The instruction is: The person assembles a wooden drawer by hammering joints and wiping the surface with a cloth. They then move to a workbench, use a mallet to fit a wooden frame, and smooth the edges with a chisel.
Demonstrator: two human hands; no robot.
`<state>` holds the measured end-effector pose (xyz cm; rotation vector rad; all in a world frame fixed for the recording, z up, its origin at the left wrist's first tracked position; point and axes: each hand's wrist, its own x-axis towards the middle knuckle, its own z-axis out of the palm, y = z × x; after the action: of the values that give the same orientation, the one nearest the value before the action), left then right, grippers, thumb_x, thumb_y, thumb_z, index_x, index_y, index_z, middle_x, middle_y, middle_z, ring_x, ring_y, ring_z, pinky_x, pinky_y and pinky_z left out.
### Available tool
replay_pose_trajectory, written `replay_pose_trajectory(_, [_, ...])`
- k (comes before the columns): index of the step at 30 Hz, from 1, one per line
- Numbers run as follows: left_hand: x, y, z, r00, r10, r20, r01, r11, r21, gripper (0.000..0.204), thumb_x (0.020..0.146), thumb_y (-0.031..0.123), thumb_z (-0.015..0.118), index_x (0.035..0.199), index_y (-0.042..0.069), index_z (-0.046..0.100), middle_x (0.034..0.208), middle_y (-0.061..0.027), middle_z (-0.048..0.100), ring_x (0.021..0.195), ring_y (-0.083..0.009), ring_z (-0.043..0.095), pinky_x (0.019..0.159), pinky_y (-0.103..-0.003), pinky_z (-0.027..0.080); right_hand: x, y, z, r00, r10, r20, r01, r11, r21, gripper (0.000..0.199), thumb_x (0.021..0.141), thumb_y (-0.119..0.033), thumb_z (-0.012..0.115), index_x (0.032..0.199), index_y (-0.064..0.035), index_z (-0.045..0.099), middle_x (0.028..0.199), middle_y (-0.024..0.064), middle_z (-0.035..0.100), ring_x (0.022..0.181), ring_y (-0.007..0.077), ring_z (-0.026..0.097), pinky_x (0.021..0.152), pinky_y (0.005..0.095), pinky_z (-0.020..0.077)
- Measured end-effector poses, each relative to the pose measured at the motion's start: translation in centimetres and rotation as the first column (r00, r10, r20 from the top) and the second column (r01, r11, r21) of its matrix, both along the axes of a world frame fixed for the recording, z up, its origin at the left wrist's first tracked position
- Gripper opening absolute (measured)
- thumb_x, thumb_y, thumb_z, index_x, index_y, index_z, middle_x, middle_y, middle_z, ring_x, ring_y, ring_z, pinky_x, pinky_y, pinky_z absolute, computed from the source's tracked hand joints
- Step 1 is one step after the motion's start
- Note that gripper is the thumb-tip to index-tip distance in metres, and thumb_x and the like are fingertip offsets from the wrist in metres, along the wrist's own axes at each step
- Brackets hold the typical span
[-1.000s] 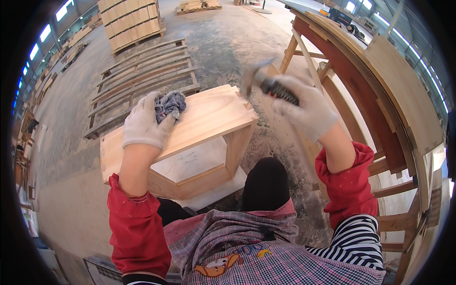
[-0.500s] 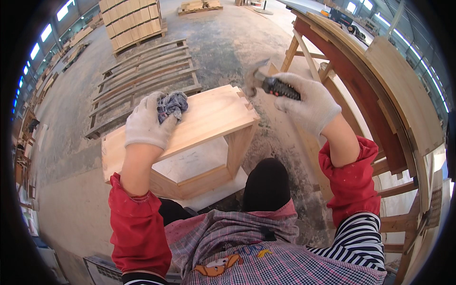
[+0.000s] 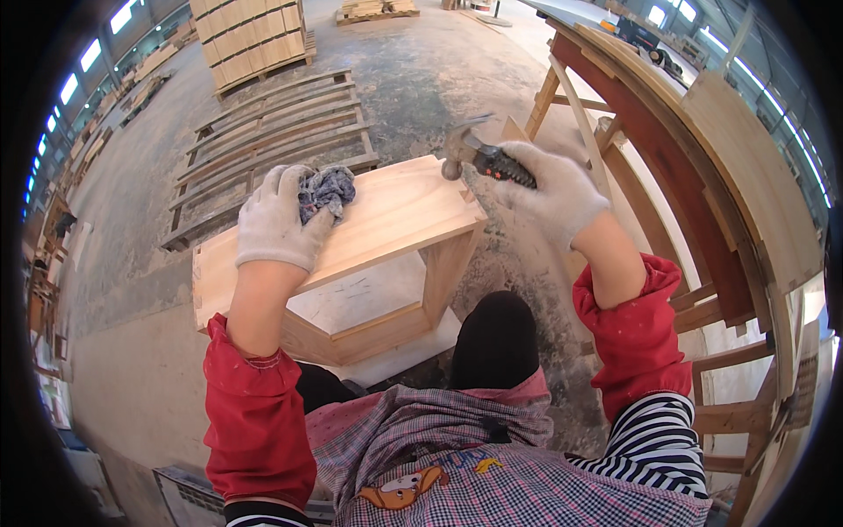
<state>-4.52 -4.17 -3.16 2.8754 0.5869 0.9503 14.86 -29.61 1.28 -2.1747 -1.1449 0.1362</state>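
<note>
Head view: hammer (image 3: 479,156) at wooden box (image 3: 386,220) corner edge.

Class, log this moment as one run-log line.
left hand: presses grey rag on wooden box | right hand: grips hammer above box corner

Right hand (image 3: 558,193) brought hammer (image 3: 479,158) down to wooden frame's (image 3: 395,220) corner.

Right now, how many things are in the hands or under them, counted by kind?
Hammer: 1, in the right hand
Grey rag: 1, under the left hand
Hexagonal wooden frame: 1
White gloves: 2
Total: 5
</note>
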Motion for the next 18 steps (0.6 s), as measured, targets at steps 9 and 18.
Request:
replay_pose_trajectory(9, [2.1,-3.2,3.3,0.856,-0.513,-0.069,0.515,0.831,0.210,0.041,0.068,0.008,0.061,0.109,0.006,0.061,0.113,-0.0142,0.062,0.104,-0.0342,0.057,0.090,-0.043,0.045,-4.4,-6.5,-4.9,0.426,0.394,-0.814,0.132,0.863,0.487,0.047,0.082,-0.030,0.066,0.115,-0.0008,0.052,0.076,0.0068,0.059,0.058,0.0123,0.058,0.048,0.0235,0.0463])
replay_pose_trajectory(18, [5.6,-9.0,4.0,0.686,-0.681,-0.255,0.683,0.724,-0.095,0.056,0.069,0.023,0.066,0.122,0.006,0.058,0.119,-0.0136,0.060,0.097,-0.0348,0.056,0.082,-0.044,0.046,-9.1,-0.6,-17.9,-0.514,0.442,-0.735,0.360,0.889,0.283,0.029,0.089,-0.037,0.061,0.093,-0.0088,0.057,0.068,0.0030,0.055,0.052,0.0113,0.053,0.045,0.0224,0.0427])
